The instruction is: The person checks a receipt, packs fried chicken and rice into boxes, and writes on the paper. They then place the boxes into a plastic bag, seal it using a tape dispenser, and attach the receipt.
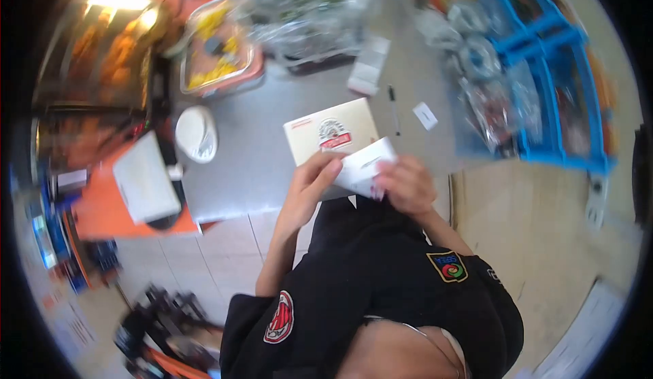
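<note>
Between both hands is a small white printed card (367, 167), tilted over the front edge of the metal table. My left hand (315, 180) pinches its left side, with the thumb on top. My right hand (408, 185), slightly blurred, grips the right side with closed fingers. Just behind and partly under the card lies a cream-coloured box (309, 134) with a red and black logo. To the right of that box are a dark pen (394, 110) and a small white label (426, 116). Farther back rests a narrow white carton (369, 66).
A clear-walled tray (255, 66) of yellow pieces and a plastic-wrapped heap (306, 12) stand at the back. A white tub (196, 134) sits left, near a white device (146, 175) on an orange surface. Blue bins (537, 66) and plastic bags (490, 104) line the right.
</note>
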Demonstrator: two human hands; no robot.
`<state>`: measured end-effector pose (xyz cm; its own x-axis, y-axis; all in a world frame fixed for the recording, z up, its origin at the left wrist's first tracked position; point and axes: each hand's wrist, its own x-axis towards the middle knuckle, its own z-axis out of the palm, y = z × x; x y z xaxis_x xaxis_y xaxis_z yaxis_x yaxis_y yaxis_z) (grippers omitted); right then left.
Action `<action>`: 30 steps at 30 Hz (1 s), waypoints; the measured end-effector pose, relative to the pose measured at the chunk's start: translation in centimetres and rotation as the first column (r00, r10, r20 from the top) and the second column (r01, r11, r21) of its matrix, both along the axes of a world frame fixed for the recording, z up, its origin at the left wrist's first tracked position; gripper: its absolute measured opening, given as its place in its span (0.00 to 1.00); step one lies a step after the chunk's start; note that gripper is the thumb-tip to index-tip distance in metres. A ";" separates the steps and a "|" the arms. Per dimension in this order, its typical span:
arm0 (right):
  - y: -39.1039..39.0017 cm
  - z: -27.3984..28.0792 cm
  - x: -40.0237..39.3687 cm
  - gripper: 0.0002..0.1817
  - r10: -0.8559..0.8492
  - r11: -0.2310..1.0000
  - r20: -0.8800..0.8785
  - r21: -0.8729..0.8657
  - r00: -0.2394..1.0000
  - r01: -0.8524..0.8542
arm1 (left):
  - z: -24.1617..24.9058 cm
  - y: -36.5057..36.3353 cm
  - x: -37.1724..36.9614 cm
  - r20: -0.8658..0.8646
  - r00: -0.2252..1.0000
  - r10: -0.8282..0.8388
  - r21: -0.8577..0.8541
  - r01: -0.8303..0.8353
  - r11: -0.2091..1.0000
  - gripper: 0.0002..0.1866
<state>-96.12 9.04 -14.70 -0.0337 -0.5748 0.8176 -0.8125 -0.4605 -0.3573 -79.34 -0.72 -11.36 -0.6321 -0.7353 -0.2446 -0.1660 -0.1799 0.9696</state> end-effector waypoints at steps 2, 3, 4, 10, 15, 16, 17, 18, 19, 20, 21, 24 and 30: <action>-2.1 -0.1 1.6 0.14 0.331 0.943 0.053 0.027 0.942 -0.333 | -0.6 2.8 2.2 -0.090 0.959 0.268 0.209 -0.245 0.947 0.13; -3.0 -0.7 1.8 0.14 0.431 0.901 0.060 0.014 0.900 -0.433 | -1.0 4.4 3.3 -0.078 0.898 0.433 0.184 -0.414 0.892 0.11; -3.7 -1.6 2.3 0.15 0.566 0.822 0.071 0.020 0.821 -0.569 | -1.4 6.0 4.3 -0.071 0.803 0.592 0.158 -0.577 0.801 0.08; -9.8 -6.6 0.8 0.55 0.628 0.423 0.185 0.735 0.756 -0.531 | -3.6 19.4 7.6 0.050 0.169 0.984 -0.214 -0.961 0.176 0.06; -16.9 -10.3 -1.6 0.56 0.763 0.634 -0.409 0.623 0.500 -0.458 | -2.1 34.3 8.6 -0.176 -0.342 0.923 0.048 -0.940 -0.339 0.06; -17.9 -11.6 -1.2 0.56 0.764 0.577 -0.249 0.677 0.594 -0.458 | -2.2 37.8 8.6 -0.236 -0.436 0.869 0.118 -0.900 -0.420 0.06; -15.2 -8.9 2.3 0.56 0.617 0.678 -0.431 0.716 0.658 -0.167 | -2.9 41.4 8.5 -0.253 -0.503 0.826 0.101 -0.863 -0.495 0.06; -11.0 -5.2 4.6 0.56 0.436 0.726 -0.619 0.671 0.653 0.151 | -3.9 45.2 8.2 -0.350 -0.584 0.732 0.132 -0.805 -0.579 0.07; -7.9 -3.3 6.3 0.56 0.471 0.734 -0.613 0.671 0.634 0.103 | -4.3 48.3 7.4 -0.434 -0.640 0.633 0.170 -0.749 -0.641 0.08; -4.0 -2.2 8.7 0.53 0.421 0.780 -0.664 0.613 0.618 0.127 | -4.7 52.3 7.4 -0.442 -0.669 0.598 0.165 -0.716 -0.679 0.08; -1.1 -1.9 10.7 0.50 0.363 0.821 -0.712 0.549 0.601 0.155 | -5.0 56.2 6.9 -0.482 -0.718 0.502 0.252 -0.662 -0.706 0.09; 5.1 -5.2 17.6 0.54 0.821 0.552 -0.362 0.702 0.441 -0.451 | -6.6 67.7 5.6 -0.492 -0.820 0.292 0.313 -0.480 -0.820 0.11; 37.2 -7.0 40.5 0.51 0.878 -0.205 -0.180 0.696 -0.444 -0.688 | -6.2 86.2 3.2 -0.452 -0.888 -0.081 0.429 -0.137 -0.893 0.11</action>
<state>-55.67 46.22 -21.67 0.8798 0.4425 0.1738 0.4725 -0.7734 -0.4226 -76.13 85.43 -17.59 0.7694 0.5993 -0.2208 -0.2528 0.6033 0.7564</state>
